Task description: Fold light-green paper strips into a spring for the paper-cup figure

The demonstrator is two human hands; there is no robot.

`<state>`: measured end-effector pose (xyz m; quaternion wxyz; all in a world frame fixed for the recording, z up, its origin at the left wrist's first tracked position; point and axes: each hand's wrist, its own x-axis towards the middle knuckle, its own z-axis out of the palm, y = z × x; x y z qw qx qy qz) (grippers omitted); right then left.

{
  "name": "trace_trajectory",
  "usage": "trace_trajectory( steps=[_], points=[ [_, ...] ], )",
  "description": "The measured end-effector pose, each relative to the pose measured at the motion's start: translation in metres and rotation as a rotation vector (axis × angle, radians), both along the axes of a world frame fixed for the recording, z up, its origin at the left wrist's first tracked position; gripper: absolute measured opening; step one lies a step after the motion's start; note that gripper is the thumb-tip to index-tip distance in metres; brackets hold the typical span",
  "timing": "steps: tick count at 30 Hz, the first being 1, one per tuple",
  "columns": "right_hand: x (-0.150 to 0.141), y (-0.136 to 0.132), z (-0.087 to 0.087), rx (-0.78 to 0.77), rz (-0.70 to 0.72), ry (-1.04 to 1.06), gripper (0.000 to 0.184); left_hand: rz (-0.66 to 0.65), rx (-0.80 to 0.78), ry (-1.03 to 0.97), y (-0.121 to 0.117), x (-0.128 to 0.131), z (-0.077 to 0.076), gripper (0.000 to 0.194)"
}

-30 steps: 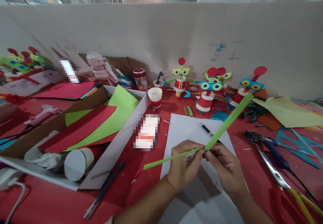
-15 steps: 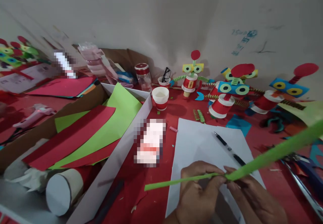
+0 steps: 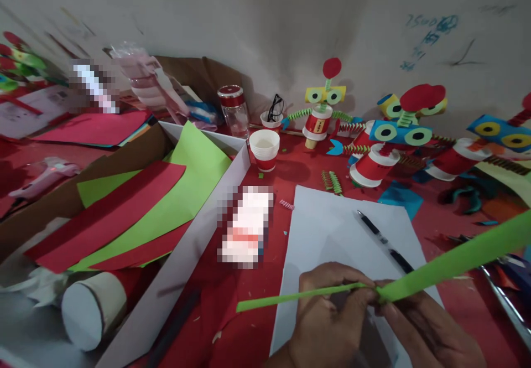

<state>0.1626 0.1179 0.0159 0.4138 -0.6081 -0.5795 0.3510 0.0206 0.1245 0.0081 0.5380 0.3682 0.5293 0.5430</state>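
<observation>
My left hand (image 3: 329, 310) pinches a green paper strip (image 3: 286, 298) whose thin-looking length runs out to the left. Close beside it, my right hand (image 3: 431, 326) is closed on another green paper strip (image 3: 460, 261), which rises broad toward the right edge. The two lengths meet between my fingertips, where a small folded bit of green shows. Whether they are joined there is hidden by the fingers. Both hands are above a white sheet of paper (image 3: 315, 224), on which a black pen (image 3: 384, 240) lies.
A box (image 3: 215, 207) at left holds red and green paper and a tube (image 3: 83, 315). White cups (image 3: 264, 145), a glass jar (image 3: 232, 110) and paper-cup robots (image 3: 318, 122) stand along the wall. Two green folded springs (image 3: 332, 182) lie past the sheet. Metal scissors-like blades (image 3: 504, 299) lie at right.
The view has shifted slightly, so the background sits a little differently. My right hand and its strip have moved slightly right and down; both hands still pinch the green paper.
</observation>
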Motion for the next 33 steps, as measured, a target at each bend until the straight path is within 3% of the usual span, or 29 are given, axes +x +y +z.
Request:
trace_trajectory(
  steps=[6, 13, 19, 26, 33],
  points=[
    [0.009, -0.006, -0.013, -0.022, -0.048, 0.127, 0.020, -0.045, 0.200, -0.043, 0.004, -0.003, 0.017, 0.008],
    [0.013, -0.004, -0.019, -0.020, -0.024, 0.153, 0.021, -0.034, 0.118, -0.240, 0.005, 0.000, 0.019, 0.005],
    [0.012, -0.005, -0.012, 0.041, -0.065, 0.205, 0.014, -0.230, 0.231, -0.319, 0.007, -0.006, 0.016, 0.016],
    [0.005, -0.005, -0.007, 0.024, -0.002, 0.299, 0.012, -0.271, -0.115, -0.641, 0.014, -0.004, 0.010, 0.023],
    [0.004, -0.010, -0.010, 0.039, 0.003, 0.209, 0.017, -0.329, -0.250, -0.718, 0.016, -0.007, 0.011, 0.029]
  ],
)
